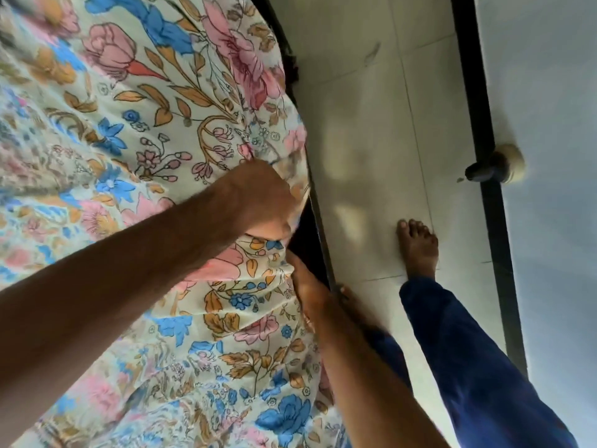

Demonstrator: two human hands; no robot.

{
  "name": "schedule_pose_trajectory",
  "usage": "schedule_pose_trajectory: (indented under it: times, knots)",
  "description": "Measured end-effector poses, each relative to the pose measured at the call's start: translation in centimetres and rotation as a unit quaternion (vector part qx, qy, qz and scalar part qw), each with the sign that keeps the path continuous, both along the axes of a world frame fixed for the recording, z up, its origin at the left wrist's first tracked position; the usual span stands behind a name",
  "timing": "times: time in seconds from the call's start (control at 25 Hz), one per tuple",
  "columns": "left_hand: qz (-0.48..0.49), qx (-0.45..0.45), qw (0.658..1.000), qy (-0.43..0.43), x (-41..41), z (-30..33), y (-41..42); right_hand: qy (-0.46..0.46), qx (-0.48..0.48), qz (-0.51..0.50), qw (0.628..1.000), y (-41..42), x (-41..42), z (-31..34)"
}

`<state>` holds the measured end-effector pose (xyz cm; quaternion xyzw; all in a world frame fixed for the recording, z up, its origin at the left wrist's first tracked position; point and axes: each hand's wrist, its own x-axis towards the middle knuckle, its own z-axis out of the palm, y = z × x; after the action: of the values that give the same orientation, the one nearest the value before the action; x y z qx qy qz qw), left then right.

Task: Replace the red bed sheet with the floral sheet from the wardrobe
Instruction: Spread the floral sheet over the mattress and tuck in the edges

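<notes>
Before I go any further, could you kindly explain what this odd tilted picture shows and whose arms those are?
There is no machine here: a person wears a camera on the head, looking down, so the arms are their own. The floral sheet covers the bed. The left hand bunches the sheet's edge in its fingers at the bed's side. The right hand reaches to the same edge just below; whether it grips is hidden. Beside the bed lie pale floor tiles, with the person's bare foot and blue trouser leg.
</notes>
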<state>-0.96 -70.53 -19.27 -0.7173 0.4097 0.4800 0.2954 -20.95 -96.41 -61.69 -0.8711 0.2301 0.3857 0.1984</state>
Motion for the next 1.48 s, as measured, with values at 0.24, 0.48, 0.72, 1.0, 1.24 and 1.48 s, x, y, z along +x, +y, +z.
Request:
schedule_pose_trajectory:
  times: [0.24, 0.48, 0.72, 1.0, 1.24, 1.48]
  knots:
    - [0.006, -0.03, 1.0, 0.0, -0.2, -2.2, 0.4, -0.016, 0.012, -0.048, 0.999, -4.5, -0.7, 1.7]
    - [-0.007, -0.056, 0.998, 0.005, -0.2, -7.0, 0.2, 0.005, -0.006, -0.09, 0.996, -3.8, -2.4, 1.3]
    - [-0.063, -0.157, 0.985, -0.023, -8.8, -8.0, 2.1, 0.087, 0.245, -0.312, 0.914, 11.6, -10.7, 19.0]
    - [-0.01, -0.188, 0.977, -0.102, -21.8, -7.7, 1.3, -0.149, 0.029, -0.222, 0.963, 0.1, -7.4, 14.5]
    - [0.005, -0.21, 0.971, -0.116, -34.9, -6.9, 2.3, 0.047, 0.342, -0.247, 0.906, 11.9, -23.3, 32.5]
    - [0.032, -0.223, 0.965, -0.133, -40.4, -9.0, 0.8, -0.042, 0.124, -0.192, 0.973, 3.0, -21.2, 24.3]
